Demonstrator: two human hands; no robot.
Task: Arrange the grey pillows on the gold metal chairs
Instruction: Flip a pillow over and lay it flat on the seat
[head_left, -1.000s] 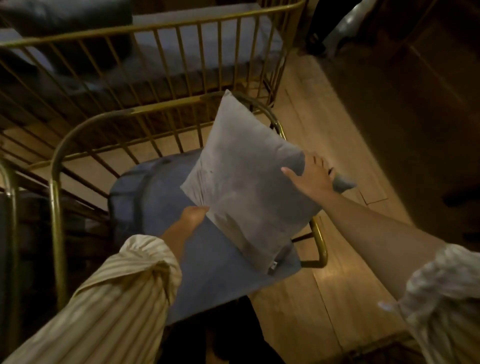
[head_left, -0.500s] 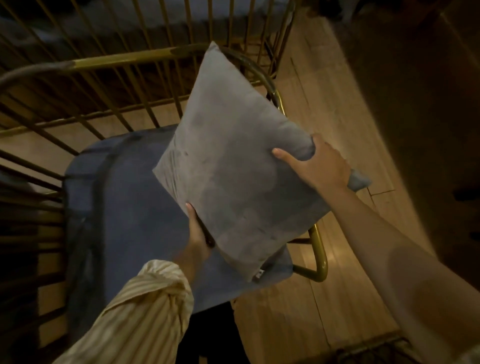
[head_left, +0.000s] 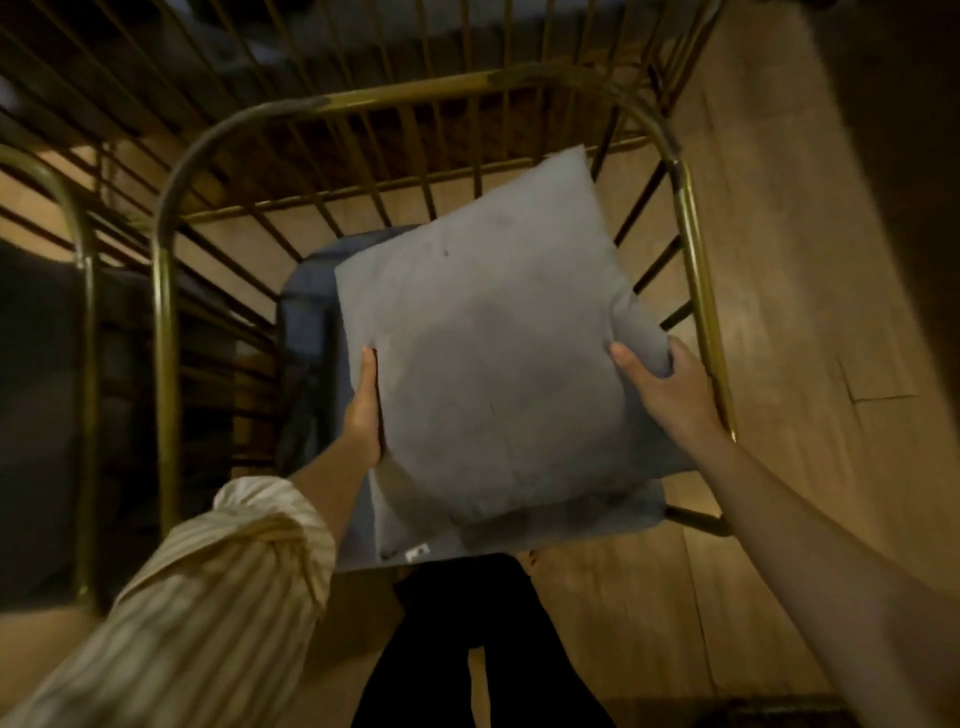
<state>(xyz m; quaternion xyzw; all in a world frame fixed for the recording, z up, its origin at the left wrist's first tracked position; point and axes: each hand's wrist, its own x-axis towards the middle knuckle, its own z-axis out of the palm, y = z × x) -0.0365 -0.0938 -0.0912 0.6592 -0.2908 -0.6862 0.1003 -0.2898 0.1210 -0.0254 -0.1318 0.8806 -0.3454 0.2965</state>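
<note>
A square grey pillow (head_left: 498, 343) is held above the seat of a gold metal chair (head_left: 698, 291) with a curved, barred back. My left hand (head_left: 363, 410) grips the pillow's left edge and my right hand (head_left: 670, 389) grips its right edge. The pillow covers most of the chair's blue-grey seat cushion (head_left: 306, 312), which shows only along the left side and at the front. Its far corner points toward the chair's back right.
A second gold metal chair (head_left: 83, 312) stands close on the left, and another barred gold frame (head_left: 363, 47) lies beyond the chair back. Wooden floor (head_left: 779, 312) runs along the right. My dark-trousered legs (head_left: 467, 649) stand at the seat's front edge.
The pillow has turned from a diamond tilt to nearly square and moved over the seat's middle. My left hand has shifted from its lower corner to its left edge. The view has tipped further downward.
</note>
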